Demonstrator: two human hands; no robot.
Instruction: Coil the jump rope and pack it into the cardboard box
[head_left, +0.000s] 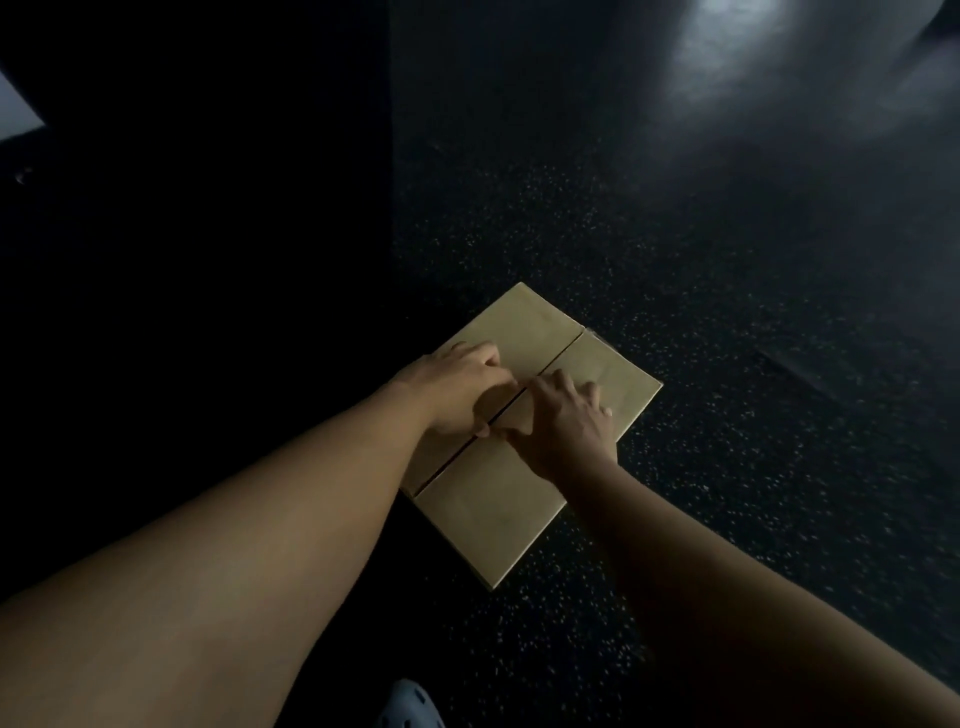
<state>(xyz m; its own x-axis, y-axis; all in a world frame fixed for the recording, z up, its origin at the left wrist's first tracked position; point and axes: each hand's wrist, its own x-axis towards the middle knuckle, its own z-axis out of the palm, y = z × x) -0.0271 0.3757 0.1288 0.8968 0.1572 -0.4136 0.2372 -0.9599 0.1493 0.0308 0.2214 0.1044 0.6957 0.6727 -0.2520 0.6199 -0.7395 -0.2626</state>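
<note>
Dim room; a pale glare on the floor (727, 57) far right, left side black, edges bent.

You're looking at a plain tan cardboard box (493, 509), a dark line running along its seam. The floor (675, 467) is showing black with pale speckles, washing to grey-white glare far off. A pale blue-white shoe (410, 704) is peeking in.
</note>
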